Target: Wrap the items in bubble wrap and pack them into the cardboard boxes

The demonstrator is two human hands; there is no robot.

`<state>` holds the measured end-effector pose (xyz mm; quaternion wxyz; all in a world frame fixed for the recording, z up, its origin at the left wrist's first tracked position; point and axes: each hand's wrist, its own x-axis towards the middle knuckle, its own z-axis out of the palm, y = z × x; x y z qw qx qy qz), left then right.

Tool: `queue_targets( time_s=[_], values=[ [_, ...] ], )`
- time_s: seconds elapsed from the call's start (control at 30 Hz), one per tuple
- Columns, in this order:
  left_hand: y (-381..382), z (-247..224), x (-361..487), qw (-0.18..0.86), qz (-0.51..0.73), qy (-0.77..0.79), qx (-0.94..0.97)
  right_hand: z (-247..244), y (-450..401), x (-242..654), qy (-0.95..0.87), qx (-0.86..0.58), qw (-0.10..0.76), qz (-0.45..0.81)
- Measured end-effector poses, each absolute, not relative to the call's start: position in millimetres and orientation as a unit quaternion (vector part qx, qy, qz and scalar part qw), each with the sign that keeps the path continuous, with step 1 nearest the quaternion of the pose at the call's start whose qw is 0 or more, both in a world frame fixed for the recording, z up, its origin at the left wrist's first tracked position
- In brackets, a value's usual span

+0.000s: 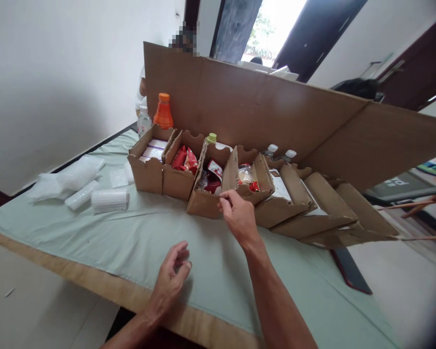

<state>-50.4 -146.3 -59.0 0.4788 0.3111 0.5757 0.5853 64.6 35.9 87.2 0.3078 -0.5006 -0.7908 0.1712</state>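
Note:
My right hand [238,213] is at the front edge of a cardboard box [206,202] in the middle of a row, its thumb and index finger pinched together at the rim; whether anything is between them is too small to tell. Inside that box lies a dark red packet with a white label [214,169]. My left hand [170,276] hovers over the green cloth near the table's front edge, fingers apart and slightly curled, holding nothing. The box to the left holds red packets [184,159]; the one to the right holds clear and red packets [245,173].
Bubble-wrap pieces [110,200] lie on the cloth [138,242] at the left. An orange bottle [163,112] and a clear bottle [144,121] stand behind the leftmost box. A tall cardboard panel [269,106] rises behind the row. More boxes [327,194] lean rightward.

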Motion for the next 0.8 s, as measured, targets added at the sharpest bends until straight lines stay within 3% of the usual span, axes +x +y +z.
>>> queue_targets(
  time_s=[0.13,0.4,0.63,0.8],
  values=[
    [-166.4,-59.3,-70.2,0.450,0.593,0.598,0.295,83.1,-16.5,84.7,-0.791,-0.466,0.334,0.212],
    [-168.7,-50.8,-86.5,0.397,0.582,0.636,0.317,88.2,-91.5,190.1,-0.802,-0.443,0.361,0.175],
    [-150.9,-41.2,-70.9,0.384,0.557,0.617,0.402,60.6,-109.7,276.1,-0.588,-0.571,0.532,0.212],
    [-121.7,-33.1,-67.4,0.397,0.532,0.592,0.457,11.7,-133.5,280.3,-0.668,-0.590,0.357,0.281]
  ],
)
